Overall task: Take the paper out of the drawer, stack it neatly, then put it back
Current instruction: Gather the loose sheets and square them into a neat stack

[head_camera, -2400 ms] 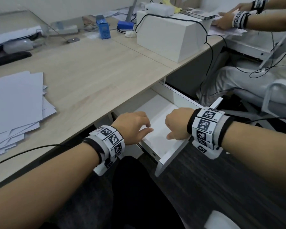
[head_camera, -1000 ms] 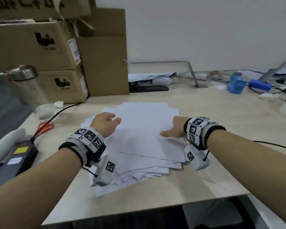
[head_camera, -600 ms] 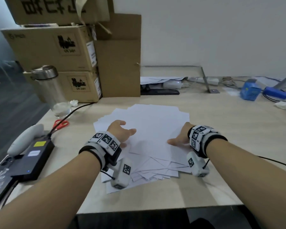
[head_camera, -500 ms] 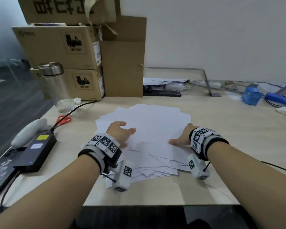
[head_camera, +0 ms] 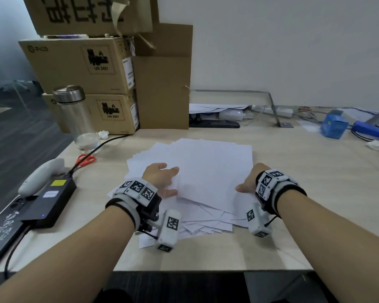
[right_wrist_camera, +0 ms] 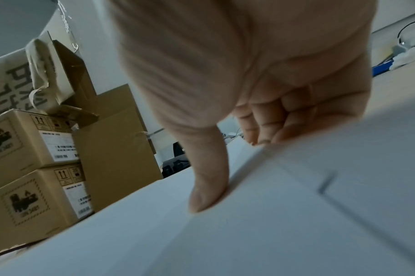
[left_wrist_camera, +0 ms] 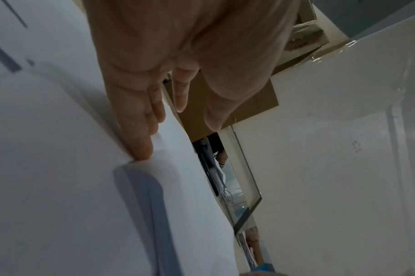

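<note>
Lying loose and fanned out on the desk (head_camera: 315, 193), the paper (head_camera: 206, 167) sat near the front edge, about midway along it, sheets skewed with many corners poking out toward the front. Left hand (head_camera: 160, 178) rested on the left side of the pile, fingers fairly straight and spread; the left wrist view showed a fingertip (left_wrist_camera: 140, 151) pressing down on a sheet, the other fingers lifted off, nothing clamped. Right hand (head_camera: 249, 180) rested on the right side of the pile; the right wrist view showed the thumb (right_wrist_camera: 206, 194) planted on top of the paper and the fingers (right_wrist_camera: 272, 121) bent down at a sheet edge. Whether those fingers hooked under the edge could not be told. Both hands were apart from each other, the pile between them.

Boxes (head_camera: 79, 68) were stacked at the back left corner of the desk. A flask (head_camera: 72, 110) stood in front of them, near the left edge. Scissors (head_camera: 85, 159) lay left of the paper, close to it. A black adapter (head_camera: 46, 202) sat at the left edge, near the front. A blue box (head_camera: 334, 125) stood toward the back right.
</note>
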